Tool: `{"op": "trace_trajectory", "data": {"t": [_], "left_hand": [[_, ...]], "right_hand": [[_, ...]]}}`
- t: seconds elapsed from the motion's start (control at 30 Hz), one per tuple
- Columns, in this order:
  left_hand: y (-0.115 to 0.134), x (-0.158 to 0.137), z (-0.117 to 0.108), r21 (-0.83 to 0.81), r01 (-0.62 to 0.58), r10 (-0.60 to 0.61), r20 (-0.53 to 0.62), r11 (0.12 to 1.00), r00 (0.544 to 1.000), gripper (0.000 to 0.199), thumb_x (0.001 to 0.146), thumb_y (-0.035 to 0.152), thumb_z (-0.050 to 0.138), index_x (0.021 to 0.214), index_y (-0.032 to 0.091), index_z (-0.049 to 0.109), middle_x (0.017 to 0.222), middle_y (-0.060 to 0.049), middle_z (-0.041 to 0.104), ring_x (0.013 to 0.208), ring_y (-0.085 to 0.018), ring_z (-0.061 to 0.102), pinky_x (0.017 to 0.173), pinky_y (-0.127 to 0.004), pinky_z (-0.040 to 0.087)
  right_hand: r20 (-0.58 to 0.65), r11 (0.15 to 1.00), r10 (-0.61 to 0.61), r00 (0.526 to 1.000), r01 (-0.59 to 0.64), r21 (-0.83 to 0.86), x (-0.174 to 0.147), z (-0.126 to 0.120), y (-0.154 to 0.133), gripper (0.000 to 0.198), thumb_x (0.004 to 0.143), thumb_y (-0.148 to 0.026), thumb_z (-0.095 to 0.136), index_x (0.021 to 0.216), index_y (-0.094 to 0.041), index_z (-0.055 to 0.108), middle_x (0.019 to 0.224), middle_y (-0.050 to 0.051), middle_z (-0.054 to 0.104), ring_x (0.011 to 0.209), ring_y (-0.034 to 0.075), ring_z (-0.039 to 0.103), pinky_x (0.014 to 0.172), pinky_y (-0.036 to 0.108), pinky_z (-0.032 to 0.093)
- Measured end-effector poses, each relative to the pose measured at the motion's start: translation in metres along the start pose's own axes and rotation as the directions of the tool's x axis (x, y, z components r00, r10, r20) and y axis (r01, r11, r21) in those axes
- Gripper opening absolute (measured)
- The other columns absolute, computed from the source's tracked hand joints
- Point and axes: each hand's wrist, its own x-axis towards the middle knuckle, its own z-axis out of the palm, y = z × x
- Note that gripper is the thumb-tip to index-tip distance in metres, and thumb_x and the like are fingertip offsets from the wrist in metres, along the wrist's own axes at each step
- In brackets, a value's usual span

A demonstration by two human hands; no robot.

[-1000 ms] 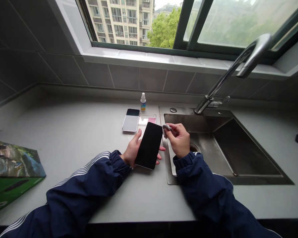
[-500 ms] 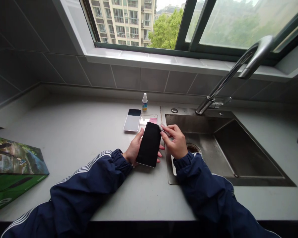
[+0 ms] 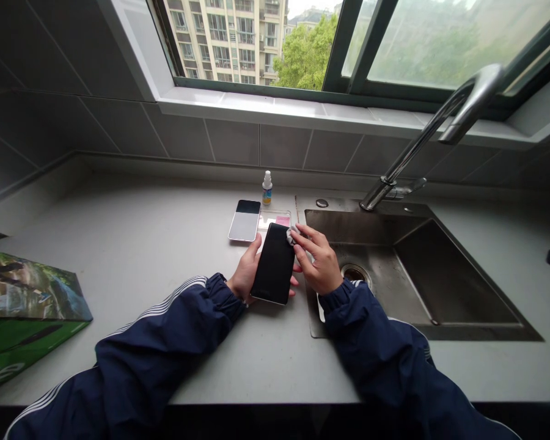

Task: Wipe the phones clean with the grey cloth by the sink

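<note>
So the new thing here: the crumpled pale-grey cloth is now lying over the far right corner of the slim black rectangular phone. Half a second ago it was only at the right edge. The right hand has come left with it, fingers bunched on the cloth. To me that means proper cloth-on-glass contact, though only at that corner. The left hand hasn't really changed: wrapped round the phone from the left, fingertips peeking out on the right, holding it over the pale counter, left of the steel sink. Farther back, the silver-edged phone and small white bottle with a blue-and-yellow label haven't budged.
</note>
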Motion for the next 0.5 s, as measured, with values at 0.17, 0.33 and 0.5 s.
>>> {"op": "trace_trajectory", "data": {"t": [0.17,0.33,0.5], "left_hand": [[0.000,0.001,-0.002,-0.070,0.019,-0.019,-0.011,0.997,1.000,0.083,0.093,0.075,0.023,0.130,0.010,0.059,0.101,-0.019,0.072,0.080,-0.033,0.073,0.074,-0.054,0.059],[0.003,-0.001,0.005,-0.086,-0.004,-0.004,-0.091,0.996,0.996,0.084,0.094,0.073,0.022,0.137,0.010,0.056,0.094,-0.018,0.073,0.080,-0.031,0.072,0.075,-0.049,0.059],[0.003,-0.002,0.007,-0.111,-0.023,0.013,-0.092,0.994,0.996,0.083,0.095,0.071,0.022,0.138,0.009,0.056,0.100,-0.019,0.073,0.085,-0.032,0.072,0.080,-0.049,0.058]], "right_hand": [[0.026,0.998,-0.067,0.997,0.066,0.011,0.000,-0.002,-0.006,0.030,0.094,-0.022,0.057,0.120,-0.025,0.073,0.139,0.010,0.059,0.131,0.028,0.052,0.111,0.051,0.045],[0.073,0.996,-0.088,0.993,0.086,0.038,0.000,-0.004,-0.012,0.024,0.091,-0.020,0.061,0.108,-0.025,0.077,0.140,0.011,0.057,0.131,0.029,0.051,0.109,0.052,0.046],[0.058,0.990,0.044,0.997,-0.052,0.128,0.001,-0.004,-0.015,0.019,0.091,-0.025,0.063,0.105,-0.026,0.076,0.121,0.009,0.063,0.113,0.025,0.061,0.100,0.045,0.053]]}}
